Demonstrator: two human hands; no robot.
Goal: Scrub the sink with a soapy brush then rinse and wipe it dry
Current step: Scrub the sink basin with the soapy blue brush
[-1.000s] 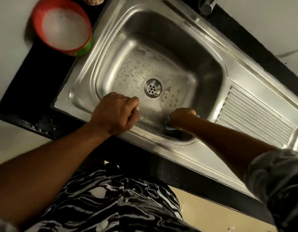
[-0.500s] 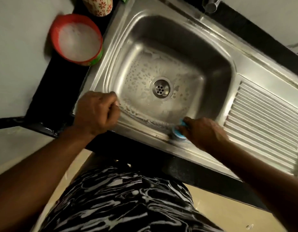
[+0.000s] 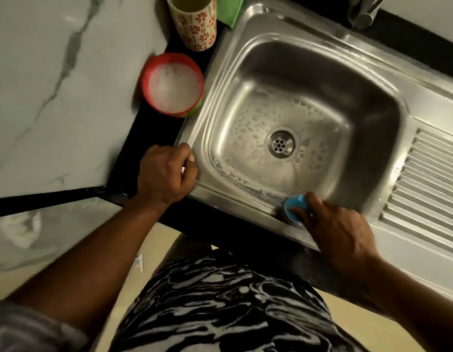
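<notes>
Just then your right hand (image 3: 332,231) gripped the blue brush (image 3: 295,203) on the sink's (image 3: 233,207) near rim; your left hand (image 3: 165,175) rested curled, empty, at its near-left corner.

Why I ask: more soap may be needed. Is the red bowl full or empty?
Full: the red bowl holds white foam almost to its rim; liquid depth beneath cannot be told.

We see the sink (image 3: 291,26) set in the counter (image 3: 154,128), with its drain (image 3: 281,144) mid-basin, the drainboard (image 3: 428,186) on the right and the tap (image 3: 362,13) behind. To the left sits 1 bowl (image 3: 144,82), with 1 cup (image 3: 195,24) and 1 cloth (image 3: 230,8) behind it. Our right hand (image 3: 337,232) holds the brush (image 3: 294,208) at the basin's front edge. Our left hand (image 3: 164,176) rests at the front-left corner.
</notes>
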